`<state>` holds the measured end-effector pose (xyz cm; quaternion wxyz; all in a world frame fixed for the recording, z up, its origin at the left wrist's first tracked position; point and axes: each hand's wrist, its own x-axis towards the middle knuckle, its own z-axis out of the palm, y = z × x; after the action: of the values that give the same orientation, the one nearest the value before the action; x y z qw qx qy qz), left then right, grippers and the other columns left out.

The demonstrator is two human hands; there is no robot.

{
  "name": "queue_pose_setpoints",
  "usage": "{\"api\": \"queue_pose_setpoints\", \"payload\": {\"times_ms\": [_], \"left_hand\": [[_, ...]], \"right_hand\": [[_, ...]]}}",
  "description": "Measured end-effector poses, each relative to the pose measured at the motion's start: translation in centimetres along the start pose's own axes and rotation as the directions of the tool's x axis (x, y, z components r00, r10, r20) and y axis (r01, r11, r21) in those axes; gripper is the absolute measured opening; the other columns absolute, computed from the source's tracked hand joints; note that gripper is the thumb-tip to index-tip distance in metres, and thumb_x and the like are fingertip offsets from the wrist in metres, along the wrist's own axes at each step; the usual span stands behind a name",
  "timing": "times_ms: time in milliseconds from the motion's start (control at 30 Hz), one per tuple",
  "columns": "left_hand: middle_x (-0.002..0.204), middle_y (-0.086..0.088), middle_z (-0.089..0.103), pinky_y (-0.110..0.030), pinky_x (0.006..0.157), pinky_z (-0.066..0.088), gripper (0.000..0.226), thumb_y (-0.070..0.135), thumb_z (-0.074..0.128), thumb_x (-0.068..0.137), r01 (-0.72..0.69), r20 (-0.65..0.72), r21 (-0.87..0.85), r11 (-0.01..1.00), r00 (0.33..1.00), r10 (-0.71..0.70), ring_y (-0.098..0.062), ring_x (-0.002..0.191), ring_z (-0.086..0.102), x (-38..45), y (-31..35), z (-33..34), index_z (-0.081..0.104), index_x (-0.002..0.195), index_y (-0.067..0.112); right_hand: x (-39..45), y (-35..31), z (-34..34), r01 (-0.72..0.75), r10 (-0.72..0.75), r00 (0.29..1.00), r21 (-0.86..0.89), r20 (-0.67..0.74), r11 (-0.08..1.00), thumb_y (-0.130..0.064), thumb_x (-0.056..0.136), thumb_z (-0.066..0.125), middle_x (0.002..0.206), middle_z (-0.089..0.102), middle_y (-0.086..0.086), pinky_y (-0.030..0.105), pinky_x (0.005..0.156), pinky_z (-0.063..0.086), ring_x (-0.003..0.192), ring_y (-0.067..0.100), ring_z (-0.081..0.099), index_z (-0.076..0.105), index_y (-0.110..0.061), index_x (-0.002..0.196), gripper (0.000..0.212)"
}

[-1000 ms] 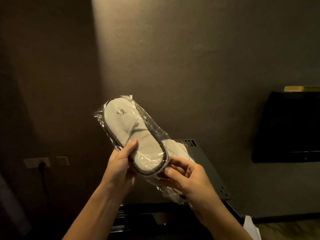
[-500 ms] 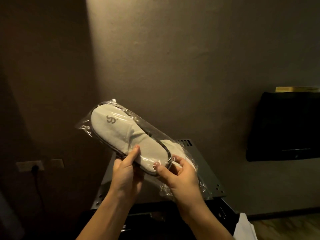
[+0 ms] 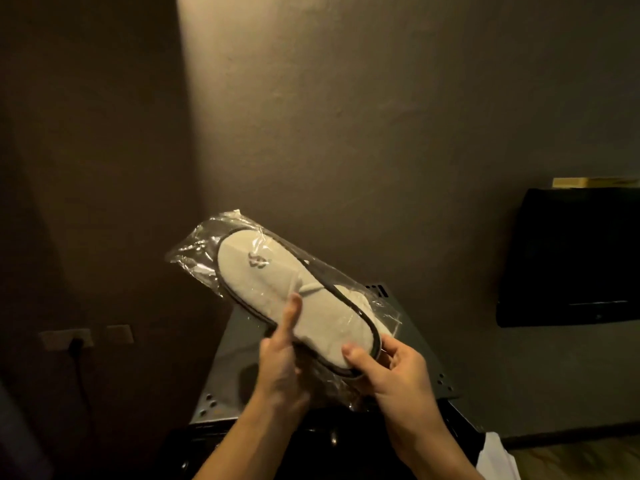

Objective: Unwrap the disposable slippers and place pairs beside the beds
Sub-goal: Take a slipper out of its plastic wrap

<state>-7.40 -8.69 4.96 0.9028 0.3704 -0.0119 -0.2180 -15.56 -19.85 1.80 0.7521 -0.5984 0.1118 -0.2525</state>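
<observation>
Head view: left hand (image 3: 280,362) gripping wrapped slippers (image 3: 298,299) mid-length, thumb lying on top; right hand (image 3: 391,368) pinching heel end. Clear plastic wrapper (image 3: 204,247) enclosing pair, hanging in air above grey metal panel (image 3: 415,358). Beyond: wall socket (image 3: 65,337), black wall-mounted television (image 3: 571,258).

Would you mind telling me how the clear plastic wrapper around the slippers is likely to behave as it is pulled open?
The wrapper looks thin and crinkled, so probably floppy and prone to tearing. Its glossy highlights suggest it may slip between fingers. The slippers inside seem soft and light, held up near one end.
</observation>
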Motion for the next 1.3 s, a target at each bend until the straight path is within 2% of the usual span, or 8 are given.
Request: {"api": "queue_pose_setpoints", "payload": {"times_ms": [200,367,533,633,733,933,1167,1300], "left_hand": [[0.112,-0.024,0.075,-0.049,0.080,0.063,0.035,0.017,0.080,0.080,-0.110,-0.088,0.019,0.994,0.990,0.111,-0.032,0.089,0.075,2.1,1.0,0.7,0.075,0.109,-0.001],[0.127,-0.025,0.069,-0.061,0.105,0.049,0.063,0.034,0.079,0.071,-0.031,0.014,-0.080,0.996,0.999,0.033,-0.040,0.120,0.065,2.5,0.5,1.2,0.069,0.124,0.001],[0.122,-0.026,0.071,-0.064,0.091,0.056,0.060,0.024,0.084,0.076,-0.022,-0.113,-0.038,0.999,0.993,0.018,-0.043,0.113,0.068,3.1,-1.9,1.1,0.065,0.128,0.000],[0.131,-0.021,0.068,-0.059,0.097,0.055,0.063,0.021,0.081,0.081,-0.096,-0.110,-0.089,0.991,0.990,0.086,-0.035,0.116,0.068,5.4,-0.1,0.5,0.059,0.138,0.006],[0.128,-0.017,0.071,-0.047,0.085,0.063,0.052,0.020,0.083,0.073,-0.149,-0.095,-0.116,0.982,0.986,0.138,-0.025,0.097,0.073,6.0,0.5,0.3,0.069,0.123,0.015],[0.143,-0.019,0.061,-0.058,0.110,0.045,0.059,0.034,0.071,0.090,-0.004,-0.035,-0.125,0.992,0.999,-0.001,-0.036,0.134,0.056,7.1,0.3,-0.5,0.058,0.142,0.009],[0.128,-0.011,0.067,-0.048,0.109,0.048,0.033,0.022,0.058,0.101,-0.048,0.030,-0.183,0.982,0.998,0.054,-0.023,0.110,0.066,8.3,2.7,-1.1,0.060,0.133,0.017],[0.128,-0.020,0.069,-0.033,0.079,0.064,0.047,-0.007,0.053,0.098,-0.202,-0.086,-0.217,0.955,0.979,0.187,-0.019,0.088,0.077,9.6,4.1,-3.0,0.054,0.141,0.011]], "right_hand": [[-0.6,0.1,-2.0,-0.024,0.024,0.999,0.018,-0.032,1.000,-0.005,0.081,0.081,0.102,0.081,0.015,0.051,0.094,0.059,0.097,0.032,0.078,0.075,-0.004,0.112,0.032],[-0.8,-0.1,-3.4,-0.031,0.035,0.996,0.053,-0.082,0.998,-0.005,0.080,0.081,0.103,0.081,0.016,0.055,0.097,0.057,0.099,0.034,0.078,0.076,-0.007,0.108,0.029],[-1.5,0.0,-4.0,-0.035,0.032,0.991,-0.022,-0.133,0.999,-0.003,0.082,0.080,0.100,0.082,0.013,0.052,0.098,0.058,0.097,0.030,0.079,0.076,-0.007,0.107,0.026],[-2.2,-0.1,-5.5,-0.077,0.070,0.985,-0.035,-0.154,0.996,-0.005,0.080,0.082,0.099,0.082,0.010,0.041,0.087,0.063,0.094,0.025,0.079,0.074,-0.009,0.112,0.033],[-3.0,-0.4,-6.6,-0.100,0.088,0.979,-0.057,-0.185,0.993,0.000,0.080,0.080,0.092,0.083,0.010,0.022,0.063,0.062,0.083,0.019,0.080,0.075,-0.007,0.108,0.029],[-4.3,-1.1,-7.5,-0.151,0.132,0.969,-0.075,-0.210,0.986,0.008,0.078,0.079,0.075,0.082,0.005,0.011,0.048,0.054,0.062,0.012,0.077,0.074,-0.006,0.095,0.022],[-5.2,-1.1,-7.9,-0.194,0.171,0.958,-0.080,-0.232,0.978,0.006,0.076,0.082,0.071,0.081,0.004,0.025,0.066,0.052,0.076,0.022,0.074,0.074,-0.009,0.090,0.022],[-5.4,-1.4,-8.6,-0.191,0.187,0.952,0.008,-0.244,0.982,0.009,0.077,0.079,0.080,0.082,0.009,0.034,0.082,0.051,0.087,0.029,0.073,0.074,-0.006,0.095,0.023]]}}
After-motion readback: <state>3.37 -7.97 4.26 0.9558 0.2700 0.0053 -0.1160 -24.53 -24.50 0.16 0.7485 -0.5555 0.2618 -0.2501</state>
